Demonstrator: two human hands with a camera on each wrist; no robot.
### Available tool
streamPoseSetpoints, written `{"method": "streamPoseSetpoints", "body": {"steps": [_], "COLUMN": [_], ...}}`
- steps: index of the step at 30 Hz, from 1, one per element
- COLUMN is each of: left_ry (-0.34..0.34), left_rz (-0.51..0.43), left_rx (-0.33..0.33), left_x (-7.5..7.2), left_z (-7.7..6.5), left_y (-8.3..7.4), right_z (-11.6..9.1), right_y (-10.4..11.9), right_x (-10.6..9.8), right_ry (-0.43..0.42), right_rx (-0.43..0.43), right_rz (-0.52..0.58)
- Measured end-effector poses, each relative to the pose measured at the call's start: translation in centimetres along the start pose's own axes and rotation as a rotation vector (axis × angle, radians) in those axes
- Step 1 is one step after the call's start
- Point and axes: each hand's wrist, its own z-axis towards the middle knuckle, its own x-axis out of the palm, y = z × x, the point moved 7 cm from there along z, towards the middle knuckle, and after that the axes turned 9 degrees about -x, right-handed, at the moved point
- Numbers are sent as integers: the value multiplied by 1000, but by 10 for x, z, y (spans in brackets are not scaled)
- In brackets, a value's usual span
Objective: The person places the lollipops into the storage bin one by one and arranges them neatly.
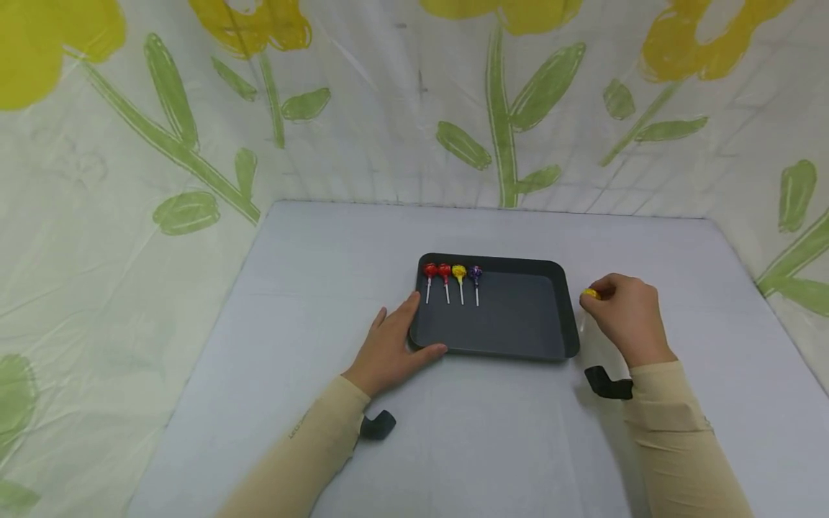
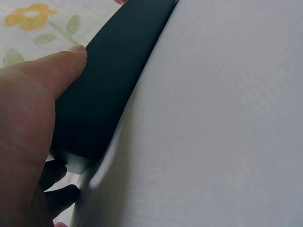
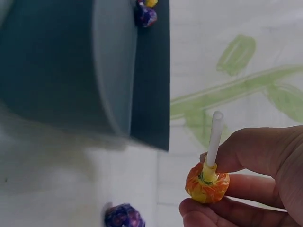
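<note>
A dark rectangular baking tray (image 1: 499, 316) holds a row of lollipops along its left part: two red lollipops (image 1: 444, 270), a yellow lollipop (image 1: 459, 272) and a purple lollipop (image 1: 476, 273), sticks toward the person. My left hand (image 1: 388, 352) rests against the tray's near left corner, thumb along the near wall (image 2: 109, 85) and fingers at the left side. Just right of the tray, my right hand (image 1: 624, 313) pinches a yellow-orange wrapped lollipop (image 3: 207, 183) by its head, its white stick pointing upward in the right wrist view.
Another purple lollipop (image 3: 124, 216) appears at the bottom of the right wrist view, outside the tray. The tray stands on a white-covered table (image 1: 311, 266). Behind it hangs a pale sheet (image 1: 388, 129) printed with yellow flowers and green stems.
</note>
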Motion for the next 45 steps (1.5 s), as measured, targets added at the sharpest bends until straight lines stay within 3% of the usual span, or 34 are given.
{"method": "streamPoseSetpoints", "body": {"steps": [23,45], "left_ry": [10,5], "left_rz": [3,12], "left_rx": [7,3], "left_x": [1,2], "left_z": [-1,1], "left_y": [1,2], "right_z": [16,36], "right_y": [28,44], "right_x": [3,22], "right_ry": [7,78], "right_rx": [-81,-118], "right_rz": [38,62]}}
